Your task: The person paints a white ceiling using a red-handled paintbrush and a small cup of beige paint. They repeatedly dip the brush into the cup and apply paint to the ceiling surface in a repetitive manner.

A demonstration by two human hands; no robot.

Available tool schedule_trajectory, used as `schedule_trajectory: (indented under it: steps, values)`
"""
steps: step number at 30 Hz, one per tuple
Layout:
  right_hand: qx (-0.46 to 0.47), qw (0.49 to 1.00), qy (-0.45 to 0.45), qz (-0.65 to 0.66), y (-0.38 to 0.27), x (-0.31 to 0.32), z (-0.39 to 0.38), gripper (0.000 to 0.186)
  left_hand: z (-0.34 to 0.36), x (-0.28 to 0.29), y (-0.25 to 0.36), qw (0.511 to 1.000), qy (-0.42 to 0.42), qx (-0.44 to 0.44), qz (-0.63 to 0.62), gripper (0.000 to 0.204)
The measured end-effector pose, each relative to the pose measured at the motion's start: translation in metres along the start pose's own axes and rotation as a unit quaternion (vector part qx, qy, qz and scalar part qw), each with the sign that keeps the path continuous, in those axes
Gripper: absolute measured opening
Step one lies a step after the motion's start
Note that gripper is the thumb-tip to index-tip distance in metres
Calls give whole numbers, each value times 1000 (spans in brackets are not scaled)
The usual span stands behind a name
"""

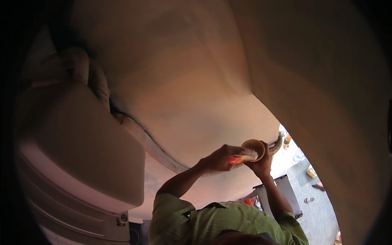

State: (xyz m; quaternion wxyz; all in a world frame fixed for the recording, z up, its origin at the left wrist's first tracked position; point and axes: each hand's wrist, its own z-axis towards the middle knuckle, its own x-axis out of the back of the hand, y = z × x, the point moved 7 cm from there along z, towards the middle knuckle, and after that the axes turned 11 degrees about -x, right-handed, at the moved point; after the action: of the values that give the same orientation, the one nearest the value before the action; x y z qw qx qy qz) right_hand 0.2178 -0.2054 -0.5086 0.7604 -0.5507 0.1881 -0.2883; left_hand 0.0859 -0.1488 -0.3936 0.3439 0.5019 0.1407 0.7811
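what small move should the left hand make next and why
Perhaps ease the red-and-pale tool a little further into the cup: the left hand holds it with its pale end at the cup's open mouth, and the right hand grips the cup.

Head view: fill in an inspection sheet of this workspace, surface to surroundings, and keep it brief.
Surface: broad tan surface, curved-looking and patchy in tone.
Job's things: round tan cup, open end showing; orange-and-whitish hand tool, pale end at the cup's mouth, exact kind unclear.
Clutter: yellow item and sandal-like item on the grey floor.
Hands: left hand closed on the tool; right hand grips the cup.
Cables: thick hose-like loops, upper left; purpose unclear.
Surroundings: pale cabinet-like unit at left, with a round fitting low down.
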Motion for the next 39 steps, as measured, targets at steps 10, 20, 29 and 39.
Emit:
schedule_trajectory:
  steps: [10, 20, 29, 39]
  values:
    - [26, 1000, 1, 4, -15, -5, 3, 85, 1, 7, 5, 999, -12, -19, 36, 49]
    - [28, 1000, 7, 8, -14, -4, 7, 86, 5, 10, 12, 996, -31, -19, 78, 48]
    - [37, 999, 12, 12, -13, 0, 14, 85, 11, 11, 7, 998, -22, 8, 53, 49]
    - [6, 999, 33, -11, -27, 3, 12, 79, 22, 43, 22, 990, 74, -13, 116, 26]
